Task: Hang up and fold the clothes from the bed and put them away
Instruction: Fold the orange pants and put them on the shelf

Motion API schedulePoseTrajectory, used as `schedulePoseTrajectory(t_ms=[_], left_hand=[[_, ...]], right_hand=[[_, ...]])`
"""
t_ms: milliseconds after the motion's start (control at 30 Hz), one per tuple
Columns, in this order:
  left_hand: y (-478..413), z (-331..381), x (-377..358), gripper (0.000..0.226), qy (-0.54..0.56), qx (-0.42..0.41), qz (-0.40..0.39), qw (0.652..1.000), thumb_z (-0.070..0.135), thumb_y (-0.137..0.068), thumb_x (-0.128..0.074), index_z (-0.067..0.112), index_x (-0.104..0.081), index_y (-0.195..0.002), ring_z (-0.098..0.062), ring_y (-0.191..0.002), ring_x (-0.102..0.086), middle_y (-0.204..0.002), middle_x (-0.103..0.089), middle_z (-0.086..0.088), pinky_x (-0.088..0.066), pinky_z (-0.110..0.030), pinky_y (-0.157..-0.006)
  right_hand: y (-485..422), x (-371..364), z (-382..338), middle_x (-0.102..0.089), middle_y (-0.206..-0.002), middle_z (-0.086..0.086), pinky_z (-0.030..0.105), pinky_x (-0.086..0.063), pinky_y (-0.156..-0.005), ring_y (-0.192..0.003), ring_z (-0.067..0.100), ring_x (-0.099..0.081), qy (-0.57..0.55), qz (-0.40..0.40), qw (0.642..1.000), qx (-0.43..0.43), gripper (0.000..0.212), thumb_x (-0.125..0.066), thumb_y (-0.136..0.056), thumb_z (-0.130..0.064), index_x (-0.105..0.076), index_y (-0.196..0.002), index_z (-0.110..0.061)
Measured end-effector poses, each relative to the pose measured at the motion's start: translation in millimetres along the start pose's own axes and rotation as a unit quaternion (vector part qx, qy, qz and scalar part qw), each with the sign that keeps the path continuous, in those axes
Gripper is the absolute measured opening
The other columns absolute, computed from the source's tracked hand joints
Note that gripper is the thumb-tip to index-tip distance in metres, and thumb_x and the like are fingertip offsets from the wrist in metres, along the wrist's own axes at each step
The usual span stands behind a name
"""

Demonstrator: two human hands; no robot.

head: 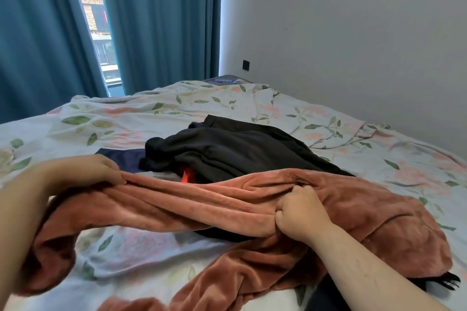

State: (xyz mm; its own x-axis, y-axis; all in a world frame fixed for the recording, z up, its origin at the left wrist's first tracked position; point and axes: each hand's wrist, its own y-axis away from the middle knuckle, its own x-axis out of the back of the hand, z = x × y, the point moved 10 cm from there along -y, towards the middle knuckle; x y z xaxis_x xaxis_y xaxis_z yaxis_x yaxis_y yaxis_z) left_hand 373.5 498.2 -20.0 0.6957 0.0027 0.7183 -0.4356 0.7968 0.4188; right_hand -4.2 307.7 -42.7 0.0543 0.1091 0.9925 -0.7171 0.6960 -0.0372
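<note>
Between the two hands stretched a soft pink-brown garment [202, 199] over the bed [379, 159]. The left hand [83, 171] pinched one bunched end, and the right hand [300, 209] gripped its folds. Just behind them lay dark clothes [232, 151].

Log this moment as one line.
left hand: grips rust-pink fleece garment | right hand: grips it | black clothes: heaped behind, on floral bedsheet | folded: not yet

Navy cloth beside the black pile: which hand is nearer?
Left. The left hand, pinching the pink fleece, is just in front of the navy cloth; the right hand grips the fleece far to its right.
</note>
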Motion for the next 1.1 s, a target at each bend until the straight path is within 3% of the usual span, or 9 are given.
schedulePoseTrajectory(t_ms=[100, 200, 333, 433, 533, 733, 867, 1000, 1100], left_hand=[[-11, -25, -53, 0.037, -0.103, 0.059, -0.09, 0.989, 0.041, -0.054, -0.082, 0.018, -0.075, -0.081, -0.014, -0.069, -0.064, -0.077, -0.071, 0.005, -0.049, -0.023, -0.061], [-11, -69, -115, 0.048, 0.017, 0.145, -0.161, 0.976, 0.059, -0.075, -0.069, 0.015, -0.078, -0.093, -0.02, -0.072, -0.059, -0.084, -0.068, -0.002, -0.05, -0.027, -0.063], [-40, -82, -111, 0.033, -0.153, 0.031, 0.075, 0.985, 0.053, -0.077, -0.073, 0.031, -0.058, -0.097, -0.022, -0.093, -0.061, -0.097, -0.059, 0.004, -0.049, -0.029, -0.079], [-39, -80, -112, 0.028, -0.215, -0.015, 0.108, 0.97, 0.058, -0.078, -0.067, 0.039, -0.054, -0.094, -0.013, -0.092, -0.056, -0.099, -0.059, 0.011, -0.044, -0.031, -0.078], [-37, -90, -101, 0.019, -0.242, -0.006, 0.123, 0.962, 0.046, -0.092, -0.058, 0.037, -0.057, -0.076, -0.013, -0.084, -0.058, -0.094, -0.068, 0.01, -0.042, -0.029, -0.07], [-56, -69, -33, 0.031, -0.112, -0.058, 0.227, 0.966, 0.029, -0.096, -0.059, 0.032, -0.067, -0.066, -0.019, -0.081, -0.063, -0.077, -0.061, 0.005, -0.047, -0.036, -0.071], [-66, -23, -11, 0.023, -0.275, -0.02, 0.364, 0.89, 0.028, -0.087, -0.068, 0.015, -0.072, -0.106, -0.043, -0.091, -0.057, -0.097, -0.059, -0.021, -0.045, -0.045, -0.075], [-65, 1, -80, 0.05, -0.22, -0.087, 0.34, 0.91, 0.045, -0.081, -0.058, 0.01, -0.063, -0.117, -0.038, -0.105, -0.058, -0.114, -0.063, -0.019, -0.045, -0.05, -0.092], [-73, -21, -159, 0.084, -0.251, -0.066, 0.218, 0.941, 0.069, -0.086, -0.034, 0.02, -0.031, -0.154, -0.025, -0.149, -0.022, -0.162, -0.026, -0.006, -0.013, -0.05, -0.119]], right_hand=[[5, -13, -4, -0.07, -0.087, -0.003, 0.037, -0.029, -0.083, -0.097, 0.024, -0.053, 0.028, -0.05, 0.998, 0.002, 0.026, -0.044, -0.08, -0.035, -0.066, -0.073, -0.023], [8, -21, -4, -0.07, -0.09, -0.003, 0.037, -0.032, -0.087, -0.1, 0.024, -0.056, 0.041, -0.091, 0.995, -0.019, 0.016, -0.046, -0.078, -0.036, -0.053, -0.068, -0.025], [8, -16, -20, -0.066, -0.096, 0.001, 0.038, -0.036, -0.082, -0.097, 0.029, -0.06, 0.022, -0.029, 0.999, -0.004, 0.017, -0.048, -0.078, -0.032, -0.063, -0.082, -0.025], [4, 1, -34, -0.057, -0.123, 0.01, 0.043, -0.051, -0.081, -0.104, 0.034, -0.061, -0.082, 0.101, 0.991, 0.034, 0.034, -0.06, -0.087, -0.022, -0.064, -0.12, -0.017], [-6, -13, -14, -0.034, -0.152, 0.006, 0.039, -0.051, -0.089, -0.123, 0.027, -0.054, -0.164, 0.07, 0.983, -0.044, 0.06, -0.058, -0.097, -0.03, -0.037, -0.152, -0.025], [-26, -9, 25, -0.05, -0.098, -0.003, 0.032, -0.041, -0.075, -0.099, 0.024, -0.059, -0.219, 0.092, 0.962, -0.135, 0.015, -0.057, -0.092, -0.03, -0.071, -0.097, -0.025], [-42, 7, 28, -0.052, -0.117, 0.004, 0.03, -0.039, -0.084, -0.107, 0.027, -0.058, -0.281, 0.16, 0.929, -0.179, 0.029, -0.06, -0.09, -0.021, -0.067, -0.117, -0.021], [-30, 16, -44, -0.046, -0.145, 0.023, 0.047, -0.048, -0.096, -0.118, 0.04, -0.055, -0.131, 0.229, 0.964, 0.032, 0.054, -0.071, -0.077, -0.011, -0.06, -0.131, -0.007], [-22, -35, -105, -0.042, -0.154, 0.015, 0.05, -0.041, -0.108, -0.135, 0.035, -0.046, -0.02, 0.109, 0.976, 0.186, 0.061, -0.063, -0.081, -0.043, -0.058, -0.136, -0.018]])
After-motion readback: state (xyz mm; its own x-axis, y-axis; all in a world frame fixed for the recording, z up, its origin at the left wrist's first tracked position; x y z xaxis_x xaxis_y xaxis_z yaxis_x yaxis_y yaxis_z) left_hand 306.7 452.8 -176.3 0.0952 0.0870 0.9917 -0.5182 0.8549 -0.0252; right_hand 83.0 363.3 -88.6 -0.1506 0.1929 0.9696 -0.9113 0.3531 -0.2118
